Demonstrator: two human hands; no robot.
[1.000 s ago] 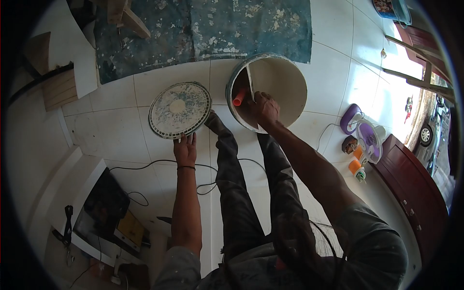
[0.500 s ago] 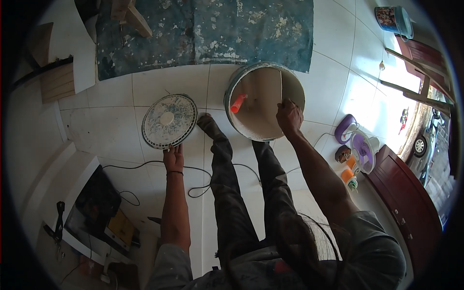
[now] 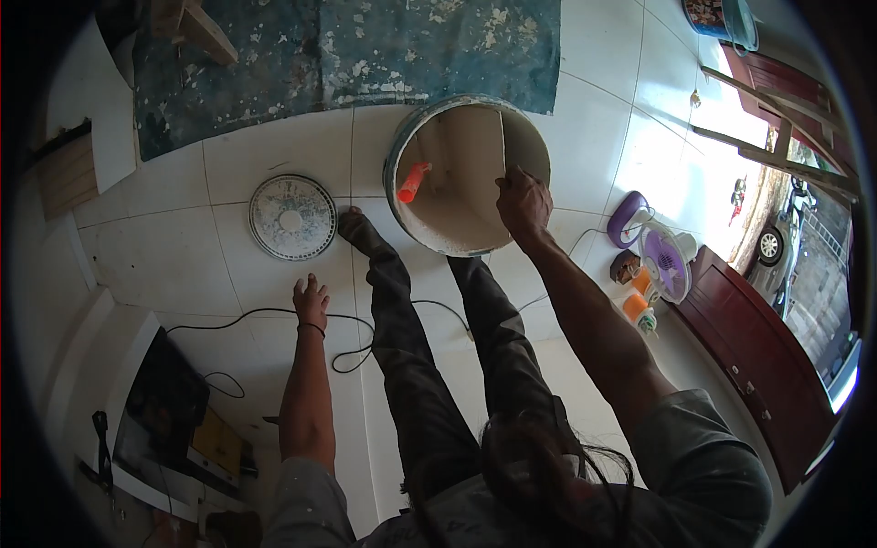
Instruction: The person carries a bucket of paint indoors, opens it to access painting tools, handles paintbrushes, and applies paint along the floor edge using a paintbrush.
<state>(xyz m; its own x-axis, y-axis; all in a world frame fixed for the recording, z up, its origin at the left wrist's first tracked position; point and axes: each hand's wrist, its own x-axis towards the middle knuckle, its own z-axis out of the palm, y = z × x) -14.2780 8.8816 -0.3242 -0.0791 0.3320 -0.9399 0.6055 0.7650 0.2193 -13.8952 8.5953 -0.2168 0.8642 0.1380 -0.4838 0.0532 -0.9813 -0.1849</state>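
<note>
A large bucket (image 3: 395,173) stands with its mouth facing up, pale beige material lining its inside. An orange-red handle-like piece (image 3: 414,183) lies inside it at the left. My right hand (image 3: 526,208) is closed over the bucket's right side, its fingers at a thin straight edge that runs up through the opening; what that edge belongs to is unclear. The round, paint-spotted lid (image 3: 292,217) lies flat on the floor left of the bucket. My left hand (image 3: 311,298) is just below the lid, apart from it, fingers spread and holding nothing.
A paint-stained blue-green sheet (image 3: 365,55) covers the floor ahead. A black cable (image 3: 247,315) winds across the tiles near my feet. A purple fan (image 3: 665,263) and orange containers (image 3: 637,306) stand at the right. Another bucket (image 3: 726,23) is at the upper right.
My left hand has let go of the lid, which now lies flat on the floor. My right hand stays at the bucket. The whole view has shifted slightly.
</note>
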